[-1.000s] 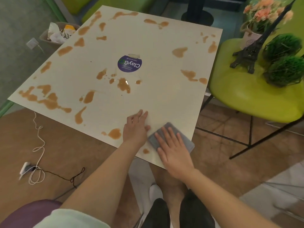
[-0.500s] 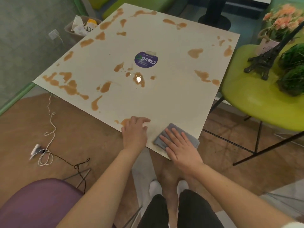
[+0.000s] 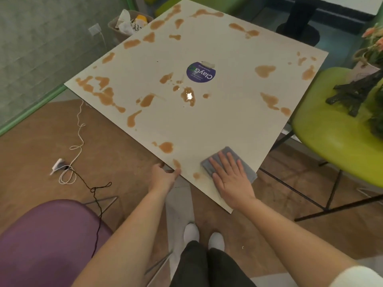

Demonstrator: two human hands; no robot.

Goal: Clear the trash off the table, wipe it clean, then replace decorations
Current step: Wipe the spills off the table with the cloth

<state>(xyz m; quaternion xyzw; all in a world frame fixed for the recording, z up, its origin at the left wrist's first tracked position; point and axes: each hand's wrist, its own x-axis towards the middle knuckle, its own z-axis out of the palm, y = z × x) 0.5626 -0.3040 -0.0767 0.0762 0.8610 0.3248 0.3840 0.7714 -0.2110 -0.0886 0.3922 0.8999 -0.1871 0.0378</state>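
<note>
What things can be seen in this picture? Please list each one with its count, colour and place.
table: one, cream, centre, tilted view
spills: many, brown, scattered over the table
sticker: one, purple, table middle
cloth: one, grey, near table corner, under the right hand
chair: one, lime green, right of the table
tower model: one, dark, on the green chair
flowers: one bunch, pink, right edge
purple chair: one, lower left
bin: one, with trash, on the floor beyond the table
cable: one, white, floor left
shoes: two, white, bottom
left hand: grips the table edge
right hand: flat on the cloth
</note>
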